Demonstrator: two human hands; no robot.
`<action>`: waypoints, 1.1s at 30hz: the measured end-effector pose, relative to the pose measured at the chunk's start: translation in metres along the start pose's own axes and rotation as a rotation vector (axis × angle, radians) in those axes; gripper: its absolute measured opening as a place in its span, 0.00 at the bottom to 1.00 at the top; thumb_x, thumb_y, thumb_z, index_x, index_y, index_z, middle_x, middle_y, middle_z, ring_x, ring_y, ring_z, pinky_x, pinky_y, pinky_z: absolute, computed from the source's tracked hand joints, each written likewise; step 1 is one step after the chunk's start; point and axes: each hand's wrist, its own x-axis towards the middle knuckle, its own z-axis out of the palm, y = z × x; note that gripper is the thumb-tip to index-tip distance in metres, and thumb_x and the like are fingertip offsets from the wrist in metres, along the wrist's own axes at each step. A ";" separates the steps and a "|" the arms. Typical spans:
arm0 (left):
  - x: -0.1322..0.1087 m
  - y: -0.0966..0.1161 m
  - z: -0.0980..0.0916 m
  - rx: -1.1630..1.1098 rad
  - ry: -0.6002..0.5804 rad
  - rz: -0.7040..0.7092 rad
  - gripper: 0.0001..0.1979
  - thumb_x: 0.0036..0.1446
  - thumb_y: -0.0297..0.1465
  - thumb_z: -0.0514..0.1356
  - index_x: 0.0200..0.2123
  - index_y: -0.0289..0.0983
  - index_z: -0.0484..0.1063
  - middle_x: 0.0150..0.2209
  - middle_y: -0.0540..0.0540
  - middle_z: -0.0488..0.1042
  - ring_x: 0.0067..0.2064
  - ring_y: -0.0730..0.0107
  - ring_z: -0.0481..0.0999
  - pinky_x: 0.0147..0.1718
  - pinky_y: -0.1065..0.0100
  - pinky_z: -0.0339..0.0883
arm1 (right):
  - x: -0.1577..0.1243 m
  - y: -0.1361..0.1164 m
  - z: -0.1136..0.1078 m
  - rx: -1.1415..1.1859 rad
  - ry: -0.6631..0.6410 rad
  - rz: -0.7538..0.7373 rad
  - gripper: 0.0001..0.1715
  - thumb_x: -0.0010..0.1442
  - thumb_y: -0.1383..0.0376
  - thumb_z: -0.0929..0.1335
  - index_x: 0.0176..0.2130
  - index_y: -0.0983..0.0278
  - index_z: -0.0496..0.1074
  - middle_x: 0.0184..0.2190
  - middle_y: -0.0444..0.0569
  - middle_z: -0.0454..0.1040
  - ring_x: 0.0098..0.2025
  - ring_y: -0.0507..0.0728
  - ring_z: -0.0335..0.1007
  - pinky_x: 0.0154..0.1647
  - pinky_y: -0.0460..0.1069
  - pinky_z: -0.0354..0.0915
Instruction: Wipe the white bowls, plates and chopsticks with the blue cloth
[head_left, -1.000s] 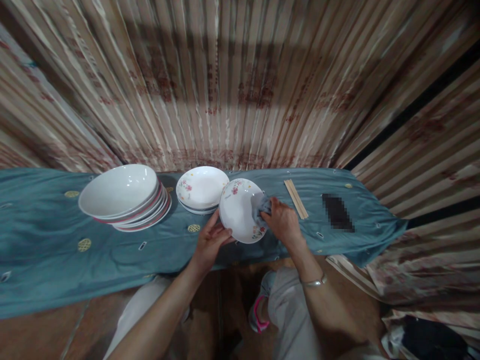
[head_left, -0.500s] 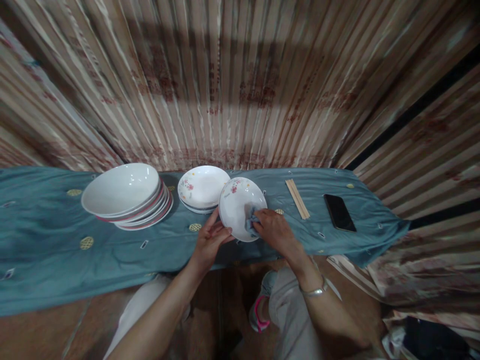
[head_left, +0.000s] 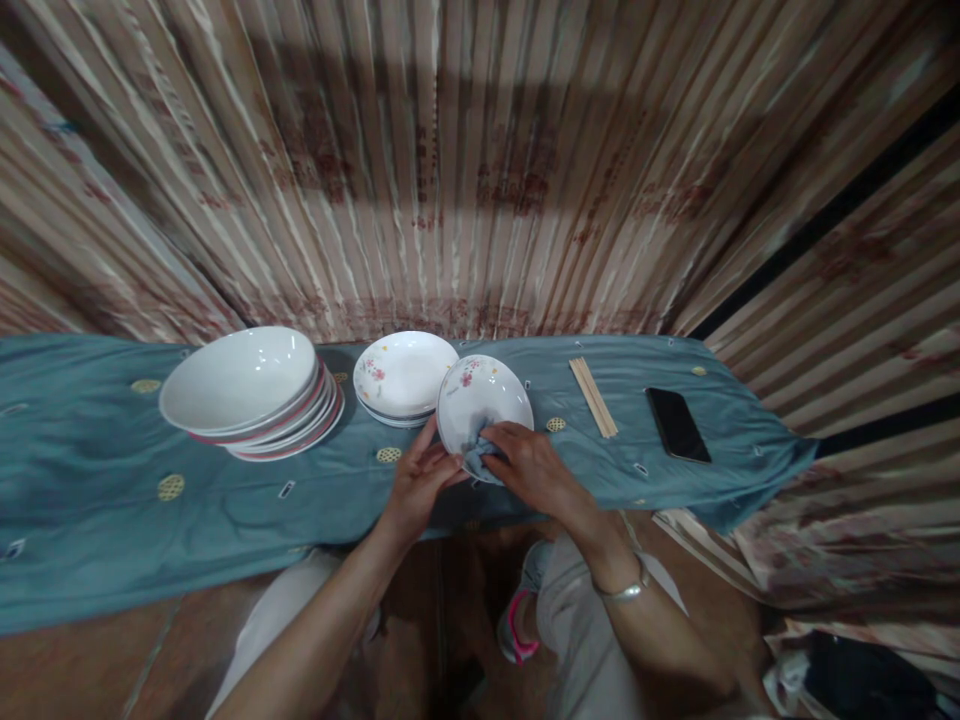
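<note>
Cloth (head_left: 478,452) hiding part of a plate (head_left: 499,390)

The left hand (head_left: 421,475) is clamping the plate's near-left rim, partly disappearing beneath it. The right hand (head_left: 529,465) is bunching the cloth against the plate's near side, covering most of the cloth. Tilting above the bench (head_left: 337,520), the plate is blocking the right edge of a plate stack (head_left: 405,375), making its count hard to read.

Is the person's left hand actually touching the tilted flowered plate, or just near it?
Touching. The head view shows the left hand gripping the plate at its lower-left edge, thumb at the rim and fingers reaching behind.
</note>
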 end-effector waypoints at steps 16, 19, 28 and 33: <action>-0.007 -0.005 0.007 0.004 -0.111 -0.112 0.42 0.39 0.31 0.71 0.60 0.40 0.65 0.37 0.45 0.80 0.37 0.63 0.79 0.36 0.61 0.76 | 0.007 -0.010 0.010 -0.033 0.259 -0.148 0.26 0.65 0.68 0.58 0.61 0.69 0.62 0.64 0.61 0.56 0.66 0.60 0.53 0.64 0.57 0.57; -0.009 -0.006 0.008 0.022 -0.151 -0.138 0.42 0.40 0.31 0.71 0.61 0.39 0.64 0.40 0.43 0.80 0.39 0.59 0.79 0.37 0.60 0.76 | 0.009 -0.005 0.009 -0.083 0.279 -0.129 0.26 0.65 0.69 0.58 0.61 0.70 0.61 0.64 0.60 0.57 0.64 0.61 0.56 0.64 0.57 0.57; -0.012 -0.013 0.008 0.071 -0.159 -0.170 0.44 0.40 0.33 0.72 0.62 0.36 0.62 0.38 0.42 0.81 0.37 0.60 0.79 0.34 0.63 0.75 | 0.019 0.025 0.003 -0.225 0.336 0.066 0.23 0.65 0.69 0.59 0.58 0.70 0.65 0.57 0.59 0.68 0.57 0.61 0.64 0.60 0.57 0.60; -0.011 -0.011 0.006 0.064 -0.148 -0.140 0.45 0.39 0.32 0.72 0.62 0.37 0.62 0.37 0.43 0.81 0.37 0.60 0.79 0.34 0.62 0.76 | 0.020 0.042 -0.001 -0.305 0.309 0.216 0.22 0.64 0.68 0.61 0.56 0.71 0.66 0.54 0.59 0.71 0.54 0.61 0.66 0.57 0.55 0.61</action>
